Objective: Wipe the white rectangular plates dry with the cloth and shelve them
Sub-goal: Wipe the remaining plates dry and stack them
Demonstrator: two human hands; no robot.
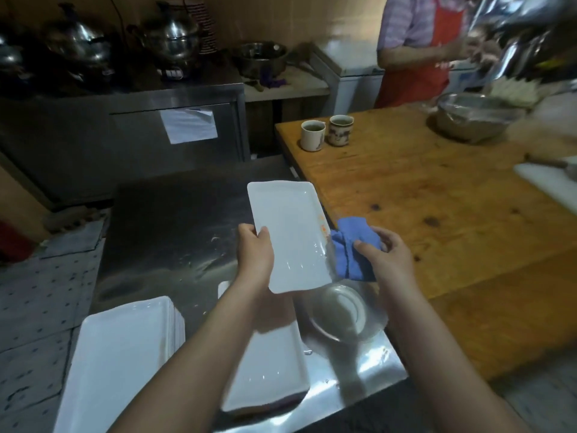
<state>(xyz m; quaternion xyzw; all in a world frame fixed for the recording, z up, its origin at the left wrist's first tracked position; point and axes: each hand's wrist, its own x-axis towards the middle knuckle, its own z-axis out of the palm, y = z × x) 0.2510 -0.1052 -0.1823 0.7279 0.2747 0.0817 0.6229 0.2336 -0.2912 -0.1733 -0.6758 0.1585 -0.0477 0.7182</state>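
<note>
My left hand (254,250) grips a white rectangular plate (292,226) by its left long edge and holds it above the steel counter, tilted toward me. My right hand (385,250) is closed on a bunched blue cloth (352,245), which touches the plate's right edge. Small orange marks show near that edge. A stack of white rectangular plates (121,354) sits at the lower left of the counter. Another white rectangular plate (271,367) lies flat under my forearms, with water drops on it.
A clear glass dish (340,314) rests on the steel counter (175,232) beside the flat plate. The wooden table (437,207) on the right carries two mugs (326,130), a metal bowl (474,120) and a white board. A person in a red apron (418,45) stands behind it.
</note>
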